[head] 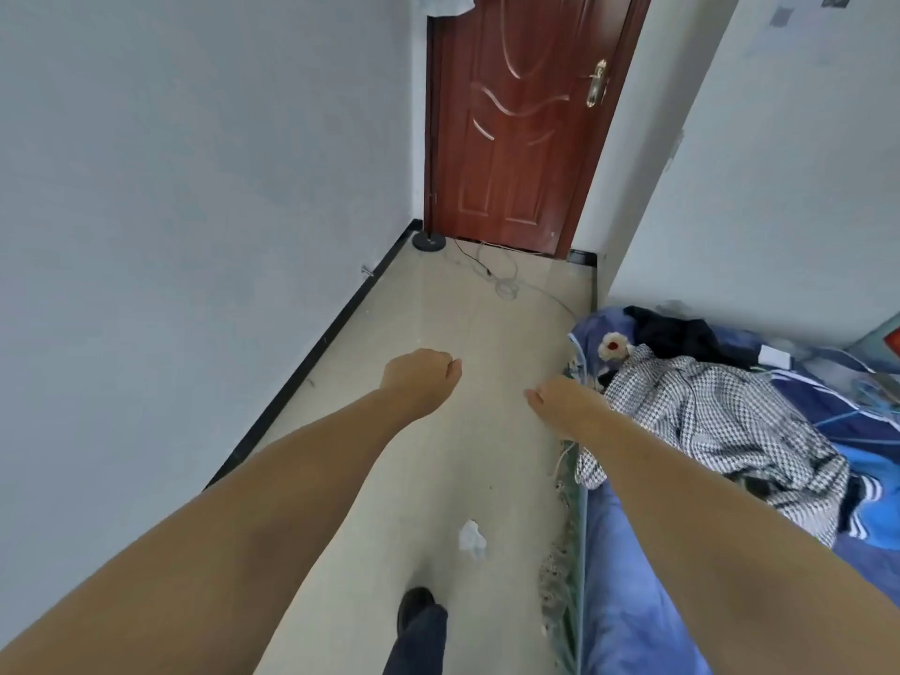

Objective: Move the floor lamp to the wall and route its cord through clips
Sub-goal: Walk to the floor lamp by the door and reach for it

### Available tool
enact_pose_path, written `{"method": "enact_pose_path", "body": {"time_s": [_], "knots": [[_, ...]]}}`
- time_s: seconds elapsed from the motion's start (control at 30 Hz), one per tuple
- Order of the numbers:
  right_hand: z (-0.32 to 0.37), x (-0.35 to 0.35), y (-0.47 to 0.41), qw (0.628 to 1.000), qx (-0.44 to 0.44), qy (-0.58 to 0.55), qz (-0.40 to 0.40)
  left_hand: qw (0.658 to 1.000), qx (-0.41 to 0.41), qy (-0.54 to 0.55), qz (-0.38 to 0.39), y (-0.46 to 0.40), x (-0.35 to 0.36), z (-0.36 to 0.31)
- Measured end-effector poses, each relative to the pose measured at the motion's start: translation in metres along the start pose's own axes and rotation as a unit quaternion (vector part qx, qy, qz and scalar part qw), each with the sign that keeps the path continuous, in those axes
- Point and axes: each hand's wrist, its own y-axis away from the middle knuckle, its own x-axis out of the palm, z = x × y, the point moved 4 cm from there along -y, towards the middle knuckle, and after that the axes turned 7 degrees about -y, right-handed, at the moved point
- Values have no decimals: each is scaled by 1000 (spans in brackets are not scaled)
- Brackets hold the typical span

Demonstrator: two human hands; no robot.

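The floor lamp stands in the far corner beside the door, its round black base [429, 241] on the tiles, a thin pole rising along the door frame and its white shade [445, 1] at the top edge. Its cord [492, 272] lies loose on the floor in front of the door, ending in a small coil. A small clip-like fitting [366, 271] sticks out of the left wall above the skirting. My left hand [422, 380] and my right hand [565, 400] reach forward over the floor, both with fingers curled shut, holding nothing, far from the lamp.
A red-brown door [521, 124] closes the corridor's end. A bed [730, 431] with blue bedding and a checked garment fills the right side. A crumpled white paper [471, 539] lies on the tiles near my foot [415, 607]. The white left wall has black skirting [311, 355].
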Motion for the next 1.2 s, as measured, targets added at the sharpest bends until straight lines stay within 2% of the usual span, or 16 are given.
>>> {"method": "enact_pose_path", "body": {"time_s": [0.2,0.33,0.5,0.83,1.2], "knots": [[-17,-55,-147,1000,27,-11,-8,999,29,-25,14,-169,-13,21],[-31,-84,-227,999,-5,-32,-22,998,39,-14,37,-263,-4,13],[-73,-121,-344,999,-35,21,-33,997,67,-28,40,-391,10,2],[-148,-226,-604,993,-59,99,-24,1000,1,-15,13,-660,15,5],[-113,-281,-888,988,-102,113,18,997,-49,-48,27,-919,39,104]]}}
